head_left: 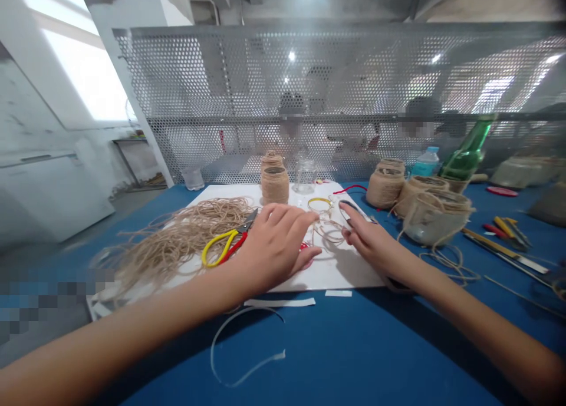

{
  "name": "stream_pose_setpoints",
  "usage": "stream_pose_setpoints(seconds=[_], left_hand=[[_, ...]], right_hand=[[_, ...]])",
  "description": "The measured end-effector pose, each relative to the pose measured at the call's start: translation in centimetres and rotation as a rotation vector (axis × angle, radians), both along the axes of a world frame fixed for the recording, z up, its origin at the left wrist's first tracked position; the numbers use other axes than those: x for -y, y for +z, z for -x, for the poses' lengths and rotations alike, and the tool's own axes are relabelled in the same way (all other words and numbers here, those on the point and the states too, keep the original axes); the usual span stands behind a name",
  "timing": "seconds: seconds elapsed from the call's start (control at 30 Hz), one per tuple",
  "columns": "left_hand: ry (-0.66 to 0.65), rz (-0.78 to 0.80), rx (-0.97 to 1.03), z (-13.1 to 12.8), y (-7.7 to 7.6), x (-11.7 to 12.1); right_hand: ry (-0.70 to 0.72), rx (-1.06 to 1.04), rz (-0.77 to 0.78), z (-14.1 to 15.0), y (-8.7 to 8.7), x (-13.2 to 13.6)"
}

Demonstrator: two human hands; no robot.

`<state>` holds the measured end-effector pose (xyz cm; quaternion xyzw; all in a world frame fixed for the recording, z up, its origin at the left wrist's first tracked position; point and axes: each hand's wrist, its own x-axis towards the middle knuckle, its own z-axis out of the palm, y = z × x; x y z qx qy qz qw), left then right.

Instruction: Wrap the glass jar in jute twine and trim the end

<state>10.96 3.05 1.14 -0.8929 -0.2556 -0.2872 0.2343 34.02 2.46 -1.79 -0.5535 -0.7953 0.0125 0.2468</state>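
My left hand (283,241) hovers palm down over the white board (283,281), its fingers stretched and thumb apart, holding nothing. Scissors (232,241) with one yellow and one red handle lie at its left, their blades partly behind the hand. A small red piece with white dots (304,247) shows beneath the fingers. My right hand (369,238) is at the board's right side, with fingers closed beside a thin dark-edged loop (345,204); what they grip is not clear. Loose twine (329,232) and a yellow ring (319,204) lie between the hands.
A twine heap (186,235) spreads at left. Twine-wrapped jars (275,185) and a clear glass jar (305,176) stand behind. At right are a half-wrapped jar (435,217), a green bottle (469,149) and cutters (508,232). A perforated screen (247,99) closes the back.
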Motion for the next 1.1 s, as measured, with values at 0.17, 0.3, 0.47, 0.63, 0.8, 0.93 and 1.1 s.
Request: stream_pose_setpoints(seconds=[0.17,0.3,0.47,0.63,0.8,0.93,1.1], left_hand=[[0.033,-0.022,-0.096,-1.4,0.4,-1.6],[-0.038,-0.133,-0.136,-1.7,0.1,-1.3],[-0.171,-0.283,-0.167,-2.3,-0.4,0.2],[-0.182,-0.366,-0.163,-2.6,-0.9,1.0],[-0.189,-0.397,-0.163,-2.3,-1.2,1.1],[-0.187,-0.415,-0.158,-2.3,-1.3,1.2],[-0.258,-0.413,-0.121,-1.8,-1.9,1.7]], right_hand=[[0.071,-0.002,0.087,0.8,-0.1,0.8],[0.081,-0.027,0.078,0.7,-0.1,0.6],[0.072,-0.068,-0.027,0.4,-0.4,-0.1],[0.092,-0.102,-0.036,0.3,-0.5,-0.3],[0.107,-0.115,-0.014,0.7,-0.2,-0.2],[0.107,-0.111,-0.015,0.8,-0.3,-0.3],[0.002,-0.092,-0.038,-0.4,0.1,-0.7]])
